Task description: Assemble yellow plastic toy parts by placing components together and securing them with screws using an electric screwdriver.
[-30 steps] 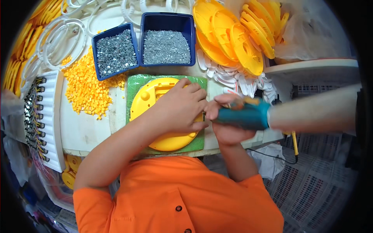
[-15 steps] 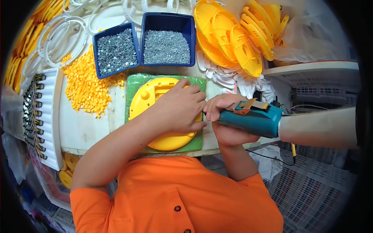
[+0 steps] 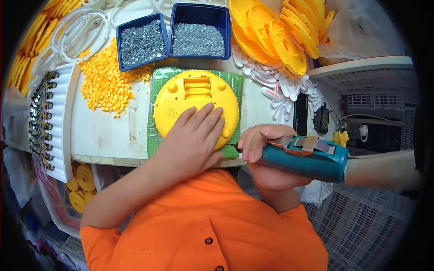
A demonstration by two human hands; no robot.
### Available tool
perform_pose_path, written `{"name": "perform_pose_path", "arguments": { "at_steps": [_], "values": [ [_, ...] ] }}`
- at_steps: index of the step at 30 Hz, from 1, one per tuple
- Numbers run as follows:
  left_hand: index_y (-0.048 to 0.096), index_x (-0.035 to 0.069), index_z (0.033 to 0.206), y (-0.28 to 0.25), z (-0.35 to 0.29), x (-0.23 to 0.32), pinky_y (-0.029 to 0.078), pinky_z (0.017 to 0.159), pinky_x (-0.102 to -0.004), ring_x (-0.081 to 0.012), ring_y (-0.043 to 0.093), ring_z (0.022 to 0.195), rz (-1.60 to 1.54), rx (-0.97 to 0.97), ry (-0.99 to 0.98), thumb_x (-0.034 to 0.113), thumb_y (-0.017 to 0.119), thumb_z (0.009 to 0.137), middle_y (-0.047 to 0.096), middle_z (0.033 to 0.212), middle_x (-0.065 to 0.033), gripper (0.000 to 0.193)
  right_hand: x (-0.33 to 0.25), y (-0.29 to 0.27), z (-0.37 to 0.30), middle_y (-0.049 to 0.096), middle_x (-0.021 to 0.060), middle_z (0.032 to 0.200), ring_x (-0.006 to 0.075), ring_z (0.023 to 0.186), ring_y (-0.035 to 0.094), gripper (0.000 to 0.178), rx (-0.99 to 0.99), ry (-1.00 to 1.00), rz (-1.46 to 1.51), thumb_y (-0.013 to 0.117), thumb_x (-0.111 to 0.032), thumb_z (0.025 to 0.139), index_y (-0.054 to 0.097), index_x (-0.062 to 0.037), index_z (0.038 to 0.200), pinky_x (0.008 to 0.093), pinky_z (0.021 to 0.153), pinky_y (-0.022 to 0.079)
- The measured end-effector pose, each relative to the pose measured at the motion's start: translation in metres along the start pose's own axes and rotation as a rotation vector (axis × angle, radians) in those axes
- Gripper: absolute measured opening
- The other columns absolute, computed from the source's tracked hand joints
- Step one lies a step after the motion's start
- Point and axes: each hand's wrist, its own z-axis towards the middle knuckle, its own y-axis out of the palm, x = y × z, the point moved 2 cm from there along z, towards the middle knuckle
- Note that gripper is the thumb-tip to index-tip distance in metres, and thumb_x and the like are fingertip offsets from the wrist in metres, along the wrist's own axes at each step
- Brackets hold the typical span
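A round yellow plastic housing [image 3: 190, 97] lies back-up on a green mat [image 3: 233, 83] at the front of the white bench. My left hand [image 3: 192, 140] rests flat on its near half, fingers spread. My right hand [image 3: 266, 156] grips a teal electric screwdriver [image 3: 309, 158] held nearly level, its tip at the housing's near right edge beside my left fingers. A pale hose or sleeve runs from the tool's rear to the right.
Two blue bins of small metal screws [image 3: 142, 43] [image 3: 199, 38] stand behind the mat. Loose yellow clips [image 3: 106, 83] lie left of it, stacked yellow housings [image 3: 275, 31] at back right, white rings [image 3: 77, 34] at back left, a rack of wired parts [image 3: 43, 117] at left.
My left hand slid toward me, uncovering the housing's far half. The screwdriver swung lower and to the right, its tip now at the housing's near right edge.
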Motion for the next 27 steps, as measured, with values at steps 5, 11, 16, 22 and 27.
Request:
{"name": "perform_pose_path", "arguments": {
  "at_steps": [5, 11, 16, 22, 27],
  "values": [
    [0.060, -0.003, 0.134, 0.029, -0.013, 0.012, 0.032, 0.118, -0.0529, -0.0383, 0.048, 0.141, 0.358, 0.153, -0.004, 0.025, 0.058, 0.092, 0.054, 0.148, -0.0214, 0.051, 0.016, 0.007, -0.010, 0.065, 0.0134, 0.077, 0.0255, 0.070, 0.061, 0.083, 0.045, 0.002, -0.032, 0.037, -0.074, 0.093, 0.063, 0.0002, 0.118, 0.0409, 0.075, 0.049],
    [0.061, -0.005, 0.132, 0.038, -0.015, 0.011, 0.036, 0.116, -0.0542, -0.0389, 0.051, 0.139, 0.340, 0.196, 0.020, 0.022, 0.053, 0.094, 0.056, 0.145, -0.0236, 0.047, 0.020, 0.007, -0.010, 0.065, 0.0155, 0.085, 0.0265, 0.080, 0.062, 0.058, -0.068, 0.050, -0.008, 0.045, -0.049, 0.098, 0.063, 0.0023, 0.119, 0.0391, 0.083, 0.049],
    [0.057, -0.003, 0.138, 0.040, -0.019, 0.011, 0.032, 0.119, -0.0523, -0.0377, 0.045, 0.144, 0.359, 0.160, -0.016, 0.025, 0.053, 0.094, 0.051, 0.151, -0.0214, 0.053, 0.016, 0.009, -0.014, 0.065, 0.0172, 0.083, 0.0285, 0.077, 0.061, 0.082, -0.054, 0.205, -0.238, 0.039, -0.070, 0.093, 0.062, 0.0026, 0.123, 0.0410, 0.079, 0.049],
    [0.054, 0.001, 0.141, -0.019, -0.022, -0.021, 0.035, 0.118, -0.0480, -0.0303, 0.045, 0.145, 0.117, -0.032, 0.093, 0.041, 0.071, 0.081, 0.050, 0.153, -0.0147, 0.075, 0.000, 0.027, 0.008, 0.066, 0.0138, 0.084, 0.0265, 0.078, 0.061, 0.098, -0.057, 0.039, 0.019, 0.034, -0.083, 0.089, 0.056, 0.0010, 0.135, 0.0425, 0.082, 0.047],
    [0.060, 0.006, 0.136, -0.020, -0.060, -0.061, 0.036, 0.119, -0.0457, -0.0246, 0.048, 0.142, 0.038, 0.066, 0.166, 0.032, 0.071, 0.083, 0.055, 0.150, -0.0078, 0.060, 0.022, 0.057, 0.020, 0.066, 0.0136, 0.084, 0.0264, 0.077, 0.062, 0.093, -0.148, 0.134, 0.048, 0.036, -0.082, 0.090, 0.058, -0.0016, 0.131, 0.0429, 0.082, 0.047]
  ]
}}
